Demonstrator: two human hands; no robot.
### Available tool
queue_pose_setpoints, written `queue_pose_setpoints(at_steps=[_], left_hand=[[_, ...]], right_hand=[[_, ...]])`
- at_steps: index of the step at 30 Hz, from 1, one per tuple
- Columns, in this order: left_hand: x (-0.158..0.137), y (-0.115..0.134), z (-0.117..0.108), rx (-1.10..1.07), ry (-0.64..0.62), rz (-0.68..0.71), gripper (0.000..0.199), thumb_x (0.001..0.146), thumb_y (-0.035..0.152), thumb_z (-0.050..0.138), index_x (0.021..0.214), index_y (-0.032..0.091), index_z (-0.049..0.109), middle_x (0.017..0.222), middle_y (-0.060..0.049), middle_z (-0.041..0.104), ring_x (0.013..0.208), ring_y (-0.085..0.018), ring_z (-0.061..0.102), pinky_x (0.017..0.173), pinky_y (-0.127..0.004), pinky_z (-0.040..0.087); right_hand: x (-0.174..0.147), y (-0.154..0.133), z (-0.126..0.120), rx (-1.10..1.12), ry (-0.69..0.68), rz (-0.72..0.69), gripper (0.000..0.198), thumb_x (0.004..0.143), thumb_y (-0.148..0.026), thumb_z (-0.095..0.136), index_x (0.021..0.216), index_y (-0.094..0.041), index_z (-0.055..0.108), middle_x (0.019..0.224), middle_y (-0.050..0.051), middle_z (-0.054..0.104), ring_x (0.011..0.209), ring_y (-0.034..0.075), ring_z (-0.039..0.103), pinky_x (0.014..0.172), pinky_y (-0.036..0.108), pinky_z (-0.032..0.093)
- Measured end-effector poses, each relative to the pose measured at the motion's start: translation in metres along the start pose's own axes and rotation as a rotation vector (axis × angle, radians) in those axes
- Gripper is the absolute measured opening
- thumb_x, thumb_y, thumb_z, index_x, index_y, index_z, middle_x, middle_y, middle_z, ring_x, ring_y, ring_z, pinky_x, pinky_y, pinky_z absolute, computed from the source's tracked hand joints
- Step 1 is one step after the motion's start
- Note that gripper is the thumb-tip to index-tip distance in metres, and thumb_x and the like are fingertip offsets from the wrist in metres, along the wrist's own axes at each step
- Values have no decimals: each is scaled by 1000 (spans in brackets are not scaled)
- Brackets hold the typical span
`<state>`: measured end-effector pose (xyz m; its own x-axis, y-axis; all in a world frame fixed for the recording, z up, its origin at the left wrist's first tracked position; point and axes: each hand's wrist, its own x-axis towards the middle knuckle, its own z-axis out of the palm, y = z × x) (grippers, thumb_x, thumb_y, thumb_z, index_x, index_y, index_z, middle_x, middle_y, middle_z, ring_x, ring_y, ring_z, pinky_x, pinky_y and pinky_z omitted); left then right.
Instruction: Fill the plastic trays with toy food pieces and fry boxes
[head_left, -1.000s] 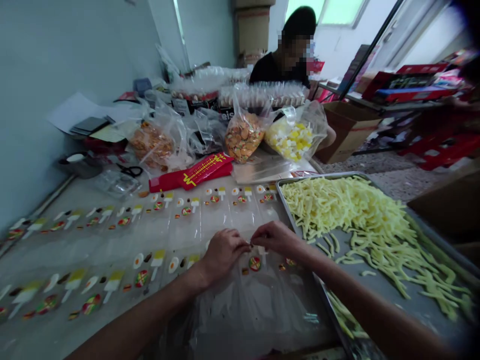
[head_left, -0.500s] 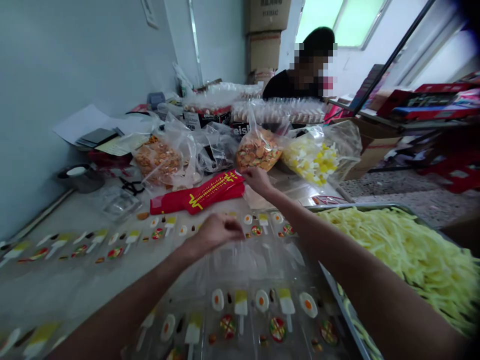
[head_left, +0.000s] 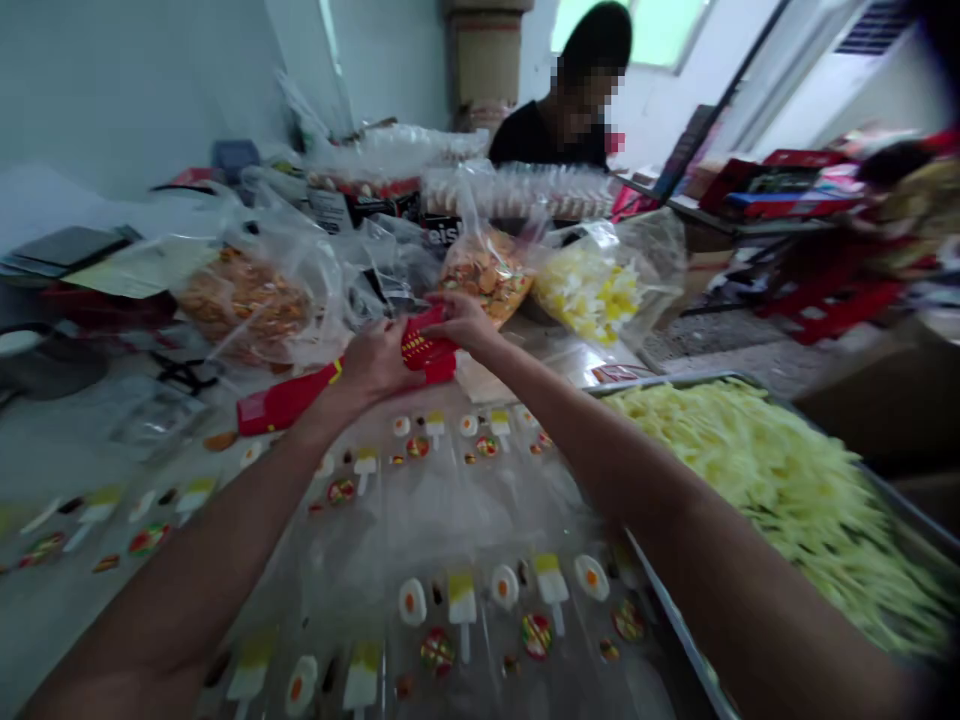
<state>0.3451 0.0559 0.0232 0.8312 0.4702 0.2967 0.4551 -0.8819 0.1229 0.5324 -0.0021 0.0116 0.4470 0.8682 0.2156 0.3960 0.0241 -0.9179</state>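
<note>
Left hand [head_left: 381, 360] and right hand [head_left: 463, 322] on red packets [head_left: 281, 402]; can't tell if either pinches. Clear bag [head_left: 487, 268] just behind.

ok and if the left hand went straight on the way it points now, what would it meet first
Most likely the flat red packaging with yellow print, right at the left hand; the right hand is close beyond. Blur leaves depth and contact unclear.

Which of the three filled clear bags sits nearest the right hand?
The middle bag, orange inside and directly behind the right hand. The left bag, also orange inside, and the right bag, yellow and white inside, sit farther off.
</note>
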Motion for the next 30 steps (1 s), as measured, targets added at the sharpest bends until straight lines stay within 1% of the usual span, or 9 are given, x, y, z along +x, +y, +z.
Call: queue_pose_setpoints(at_steps=[3,6,8,11,14,18,26,28,30], left_hand=[[-14,47,-27,-66,10,108,95,71,46,85,147,14,38,132,-13,56,119,-32,54,104,-42,44],[-45,107,-35,-212,-114,323,101,59,42,89,146,16,43,133,-14,56,119,-34,55,103,-43,46],[-70,145,-25,-311,-208,489,99,58,38,87,145,16,45,135,-14,56,122,-33,54,105,-43,46],[-101,189,0,-367,-263,599,98,61,36,85,148,17,43,137,-16,55,125,-34,53,105,-45,45],[-119,218,18,-349,-210,588,95,69,47,81,151,17,42,133,-17,57,122,-36,54,102,-48,44],[-127,237,19,-327,-140,562,83,79,64,70,144,16,51,124,-16,63,112,-33,58,99,-45,44],[-132,241,-2,-219,-324,562,80,69,67,77,132,20,63,117,-12,68,107,-32,63,91,-40,49],[-139,244,0,-172,-360,507,76,70,64,78,130,20,63,118,-13,69,109,-33,64,92,-41,49],[-149,250,2,-134,-311,424,81,69,61,80,134,19,60,128,-16,66,118,-36,60,97,-44,47]], right_hand=[[-72,-48,-56,95,-59,38,61,79,-10,68,138,-17,53,69,-8,56,64,11,53,62,21,43],[-181,-78,-102,137,-45,200,61,72,-11,69,130,-20,57,66,-9,56,59,10,51,57,21,38],[-252,-78,-114,154,19,355,61,67,-15,69,127,-21,57,64,-9,57,55,11,49,54,21,36],[-325,-59,-111,235,254,426,59,60,-20,69,118,-20,56,63,-8,60,54,12,52,54,22,39],[-353,-43,-98,260,406,413,54,58,-23,67,110,-21,55,64,-7,63,55,13,56,54,23,41],[-362,-38,-91,293,445,410,47,57,-25,68,102,-22,55,64,-7,63,56,14,58,53,23,43],[-409,-34,-122,317,446,394,49,58,-25,73,103,-20,55,64,-7,64,56,14,59,54,23,44],[-423,-35,-126,268,492,383,46,61,-24,71,104,-20,54,64,-7,64,57,14,59,54,23,44],[-433,-39,-125,207,554,379,43,64,-24,68,104,-21,54,66,-6,64,58,15,60,54,23,45]])
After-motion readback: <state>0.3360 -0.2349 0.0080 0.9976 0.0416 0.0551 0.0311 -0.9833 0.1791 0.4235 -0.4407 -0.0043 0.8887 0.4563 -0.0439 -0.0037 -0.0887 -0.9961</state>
